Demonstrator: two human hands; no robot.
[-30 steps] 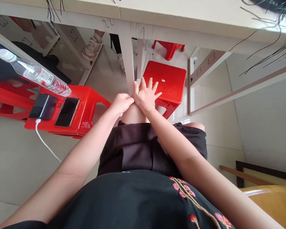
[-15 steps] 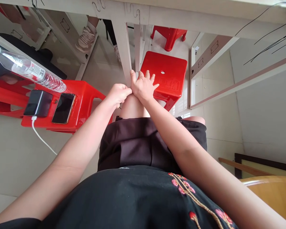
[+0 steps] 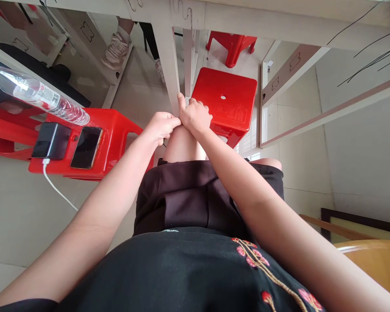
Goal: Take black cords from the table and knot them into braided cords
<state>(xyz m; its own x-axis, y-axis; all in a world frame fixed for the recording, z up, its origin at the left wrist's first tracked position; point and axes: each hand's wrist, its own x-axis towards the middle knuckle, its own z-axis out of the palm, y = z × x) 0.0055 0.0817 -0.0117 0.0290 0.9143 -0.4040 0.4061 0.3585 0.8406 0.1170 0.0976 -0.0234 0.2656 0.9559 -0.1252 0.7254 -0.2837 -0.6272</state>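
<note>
My left hand is closed in a pinch beside the bare knee, its thumb and forefinger pointing right and touching the base of my right hand. A short, thin dark end shows just below the left fingers; what it belongs to is too small to tell. My right hand rests over the top of the knee, back of the hand up. Its thumb stretches forward while the other fingers are curled down, with their tips hidden. Whatever lies under the right palm is out of sight. Just beyond is a red plastic stool.
On a red stool at left are a phone, a dark power bank with a white cable, and a clear bottle. Thin black wires lie on the white table. Another person's shoe shows underneath.
The spread fingers of my right hand have curled in and down, while its thumb stays out. My left hand keeps its pinch in nearly the same place. The view has shifted slightly.
</note>
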